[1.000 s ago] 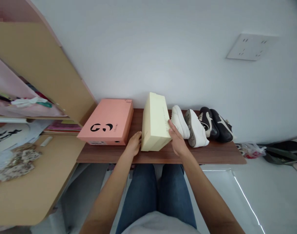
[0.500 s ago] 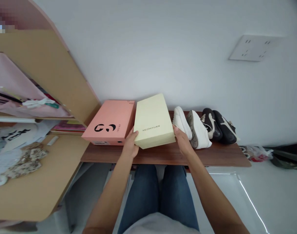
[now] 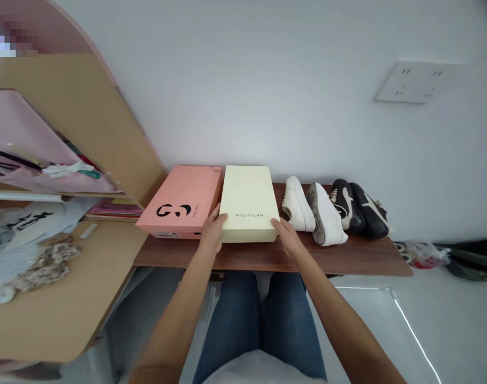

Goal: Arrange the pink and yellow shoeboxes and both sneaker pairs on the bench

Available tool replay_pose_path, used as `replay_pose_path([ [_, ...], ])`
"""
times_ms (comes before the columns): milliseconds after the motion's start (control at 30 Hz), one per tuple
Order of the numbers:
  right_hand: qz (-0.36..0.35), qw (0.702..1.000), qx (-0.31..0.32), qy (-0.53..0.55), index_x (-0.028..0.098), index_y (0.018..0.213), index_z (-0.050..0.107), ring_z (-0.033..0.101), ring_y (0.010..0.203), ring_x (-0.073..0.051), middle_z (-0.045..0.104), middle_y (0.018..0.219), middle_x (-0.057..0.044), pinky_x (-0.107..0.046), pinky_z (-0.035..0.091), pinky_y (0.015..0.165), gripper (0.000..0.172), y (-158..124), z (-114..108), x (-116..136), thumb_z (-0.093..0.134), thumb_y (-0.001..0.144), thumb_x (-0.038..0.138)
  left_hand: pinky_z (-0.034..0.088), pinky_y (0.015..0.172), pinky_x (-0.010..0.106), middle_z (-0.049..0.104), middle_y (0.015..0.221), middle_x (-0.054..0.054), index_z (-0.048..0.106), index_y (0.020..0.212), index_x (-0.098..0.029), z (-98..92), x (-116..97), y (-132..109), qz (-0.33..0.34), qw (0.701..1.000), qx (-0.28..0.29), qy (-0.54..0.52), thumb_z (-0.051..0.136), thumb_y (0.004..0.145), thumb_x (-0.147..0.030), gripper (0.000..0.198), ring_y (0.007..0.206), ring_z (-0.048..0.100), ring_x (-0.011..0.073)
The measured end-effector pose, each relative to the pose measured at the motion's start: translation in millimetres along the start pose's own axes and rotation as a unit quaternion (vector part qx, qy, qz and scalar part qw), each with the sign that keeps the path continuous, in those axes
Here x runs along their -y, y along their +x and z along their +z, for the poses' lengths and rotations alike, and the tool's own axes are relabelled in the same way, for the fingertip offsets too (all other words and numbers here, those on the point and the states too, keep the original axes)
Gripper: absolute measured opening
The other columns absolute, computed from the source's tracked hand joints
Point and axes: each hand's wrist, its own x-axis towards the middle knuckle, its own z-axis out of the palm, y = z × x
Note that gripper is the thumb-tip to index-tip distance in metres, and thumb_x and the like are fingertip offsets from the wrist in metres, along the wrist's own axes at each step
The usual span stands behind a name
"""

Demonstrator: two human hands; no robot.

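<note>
A pale yellow shoe box [image 3: 246,200] lies flat, lid up, on a dark wooden shelf [image 3: 363,258]. My left hand [image 3: 212,232] grips its near left corner. My right hand [image 3: 286,239] holds its near right corner. A pink shoe box [image 3: 179,200] lies right beside it on the left, the two boxes touching or nearly so. To the right of the yellow box stand a pair of white sneakers [image 3: 311,210] and a pair of dark brown sneakers [image 3: 359,208].
A light wooden desk [image 3: 55,304] with cloth and papers stands at the left, under pink shelving [image 3: 35,170]. A white wall with a socket plate [image 3: 417,81] is behind the shelf. Bags lie on the floor at the far right [image 3: 423,250].
The yellow box stood on its side a second ago; I have tipped it over to the left, and it now lies flat against the pink box. Both hands moved to its near corners.
</note>
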Motion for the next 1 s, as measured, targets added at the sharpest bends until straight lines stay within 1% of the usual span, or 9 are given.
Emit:
replay_pose_path([
  [167, 0.005, 1.0, -0.008, 0.014, 0.019, 0.12, 0.073, 0.063, 0.122, -0.031, 0.074, 0.124, -0.01, -0.047, 0.047, 0.107, 0.061, 1, 5, -9, 0.064, 0.082, 0.067, 0.056, 0.097, 0.037, 0.074, 0.123, 0.007, 0.064, 0.138, -0.024, -5.3, 7, 9, 0.003, 1.0, 0.0, 0.01, 0.071, 0.077, -0.018, 0.062, 0.113, 0.069, 0.0248],
  [400, 0.004, 1.0, -0.018, 0.016, 0.019, 0.12, 0.073, 0.063, 0.124, -0.031, 0.073, 0.127, -0.01, -0.047, 0.045, 0.11, 0.061, -1, 8, -15, 0.063, 0.083, 0.067, 0.057, 0.094, 0.036, 0.075, 0.12, 0.007, 0.066, 0.136, -0.023, -6.7, 10, 11, 0.002, 1.0, -0.006, 0.02, 0.07, 0.077, -0.018, 0.06, 0.11, 0.07, 0.0253],
  [567, 0.003, 1.0, -0.014, 0.014, 0.02, 0.121, 0.072, 0.062, 0.126, -0.031, 0.071, 0.131, -0.009, -0.047, 0.044, 0.111, 0.06, 2, 7, -21, 0.064, 0.083, 0.066, 0.053, 0.103, 0.037, 0.072, 0.129, 0.006, 0.065, 0.138, -0.024, -7.0, 17, 15, 0.005, 0.999, -0.013, 0.046, 0.069, 0.077, -0.018, 0.061, 0.12, 0.066, 0.0254],
  [633, 0.005, 1.0, -0.019, 0.007, 0.02, 0.123, 0.071, 0.061, 0.127, -0.031, 0.07, 0.132, -0.009, -0.048, 0.042, 0.113, 0.059, 3, 7, -26, 0.064, 0.084, 0.064, 0.049, 0.108, 0.038, 0.069, 0.135, 0.006, 0.066, 0.136, -0.024, -7.6, 20, 16, 0.024, 0.997, -0.025, 0.07, 0.067, 0.08, -0.018, 0.056, 0.126, 0.062, 0.0256],
  [733, 0.002, 1.0, -0.03, -0.002, 0.021, 0.124, 0.071, 0.061, 0.127, -0.031, 0.07, 0.132, -0.009, -0.049, 0.041, 0.114, 0.059, 3, 10, -33, 0.064, 0.084, 0.063, 0.041, 0.116, 0.036, 0.064, 0.142, 0.006, 0.071, 0.129, -0.023, -9.4, 24, 14, 0.078, 0.989, -0.06, 0.115, 0.068, 0.084, -0.021, 0.045, 0.137, 0.054, 0.0261],
  [800, -0.001, 0.999, -0.033, -0.003, 0.022, 0.125, 0.071, 0.061, 0.127, -0.031, 0.07, 0.132, -0.008, -0.049, 0.042, 0.113, 0.059, 2, 13, -35, 0.063, 0.084, 0.064, 0.034, 0.121, 0.036, 0.063, 0.143, 0.007, 0.072, 0.125, -0.023, -10.4, 26, 11, 0.122, 0.977, -0.071, 0.16, 0.068, 0.087, -0.024, 0.038, 0.141, 0.049, 0.0267],
  [867, -0.002, 0.999, -0.033, -0.003, 0.022, 0.125, 0.07, 0.061, 0.127, -0.031, 0.071, 0.131, -0.008, -0.048, 0.044, 0.113, 0.059, 2, 17, -36, 0.062, 0.085, 0.064, 0.03, 0.124, 0.038, 0.062, 0.143, 0.009, 0.072, 0.124, -0.021, -10.5, 26, 9, 0.171, 0.955, -0.071, 0.23, 0.064, 0.091, -0.027, 0.035, 0.142, 0.049, 0.0274],
  [933, 0.0, 0.999, -0.034, -0.008, 0.022, 0.127, 0.069, 0.06, 0.127, -0.031, 0.07, 0.133, -0.008, -0.047, 0.044, 0.112, 0.059, 2, 20, -36, 0.062, 0.086, 0.063, 0.031, 0.124, 0.042, 0.062, 0.144, 0.01, 0.07, 0.127, -0.019, -9.9, 26, 9, 0.215, 0.921, -0.07, 0.316, 0.058, 0.095, -0.03, 0.035, 0.14, 0.051, 0.0278],
  [1000, 0.001, 0.999, -0.038, -0.015, 0.021, 0.129, 0.068, 0.06, 0.128, -0.031, 0.069, 0.134, -0.009, -0.047, 0.043, 0.113, 0.06, 3, 22, -36, 0.061, 0.087, 0.063, 0.036, 0.121, 0.045, 0.062, 0.143, 0.011, 0.068, 0.129, -0.018, -9.3, 26, 11, 0.251, 0.882, -0.074, 0.392, 0.051, 0.098, -0.03, 0.037, 0.138, 0.054, 0.0278],
])
